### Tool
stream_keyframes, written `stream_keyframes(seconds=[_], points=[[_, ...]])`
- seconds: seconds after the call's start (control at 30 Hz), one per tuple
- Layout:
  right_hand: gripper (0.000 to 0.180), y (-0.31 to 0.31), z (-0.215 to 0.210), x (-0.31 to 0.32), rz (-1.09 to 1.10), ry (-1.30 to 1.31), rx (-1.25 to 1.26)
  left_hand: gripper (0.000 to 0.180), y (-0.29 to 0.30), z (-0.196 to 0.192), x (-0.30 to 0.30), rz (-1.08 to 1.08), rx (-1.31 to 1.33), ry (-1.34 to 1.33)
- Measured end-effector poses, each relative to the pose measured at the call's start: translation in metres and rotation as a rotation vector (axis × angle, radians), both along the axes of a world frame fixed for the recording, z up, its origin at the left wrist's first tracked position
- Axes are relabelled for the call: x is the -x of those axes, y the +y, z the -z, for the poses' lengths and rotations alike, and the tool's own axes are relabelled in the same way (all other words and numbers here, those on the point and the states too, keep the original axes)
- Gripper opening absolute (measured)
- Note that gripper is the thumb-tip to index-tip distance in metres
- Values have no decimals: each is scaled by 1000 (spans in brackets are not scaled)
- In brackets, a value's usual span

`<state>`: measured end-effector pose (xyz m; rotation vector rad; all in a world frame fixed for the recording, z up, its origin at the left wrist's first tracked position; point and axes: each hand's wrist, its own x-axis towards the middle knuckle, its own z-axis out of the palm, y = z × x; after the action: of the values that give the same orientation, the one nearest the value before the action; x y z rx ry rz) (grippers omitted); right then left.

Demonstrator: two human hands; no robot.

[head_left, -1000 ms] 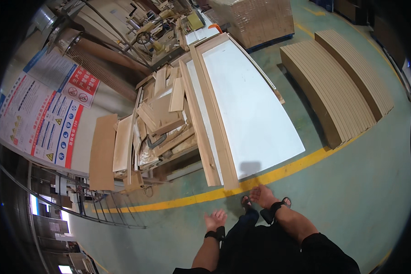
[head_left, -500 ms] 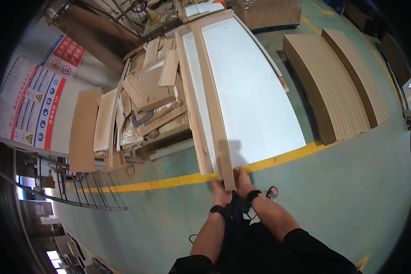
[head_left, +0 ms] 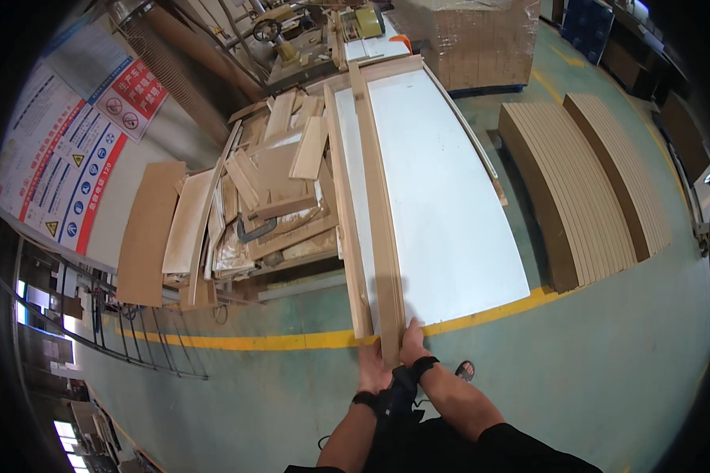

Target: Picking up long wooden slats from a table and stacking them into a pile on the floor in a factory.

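Both my hands are at the near end of a long, narrow brown board (head_left: 379, 205), which runs away from me over a white panel (head_left: 457, 205). My left hand (head_left: 371, 367) grips it from the left side, with its fingers partly hidden under the board. On the opposite side my right hand (head_left: 412, 344) holds the same end, thumb pointing forward. A pale wooden strip (head_left: 345, 213) lies along the panel's left side, parallel to the board. Each wrist wears a black band.
To the left is a heap of wood offcuts (head_left: 284, 169) with a dark C-shaped clamp (head_left: 256, 229) on it. Stacked brown boards (head_left: 568, 197) stand at right. Farther back are a wrapped carton stack (head_left: 481, 43) and a machine handwheel (head_left: 267, 31). A yellow line (head_left: 276, 342) crosses the green floor.
The whole scene sits lower in the picture, showing more of the far side. My hands still hold the board's near end, and the board stays over the panel.
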<state>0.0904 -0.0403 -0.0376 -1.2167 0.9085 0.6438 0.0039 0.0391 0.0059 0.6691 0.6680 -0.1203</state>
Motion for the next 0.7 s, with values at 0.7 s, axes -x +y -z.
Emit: stream_keyframes(seconds=[0.7], points=[[72,-29,-38,28,-171,-240,-446,71,-9,-12,-29,-397,173,323]])
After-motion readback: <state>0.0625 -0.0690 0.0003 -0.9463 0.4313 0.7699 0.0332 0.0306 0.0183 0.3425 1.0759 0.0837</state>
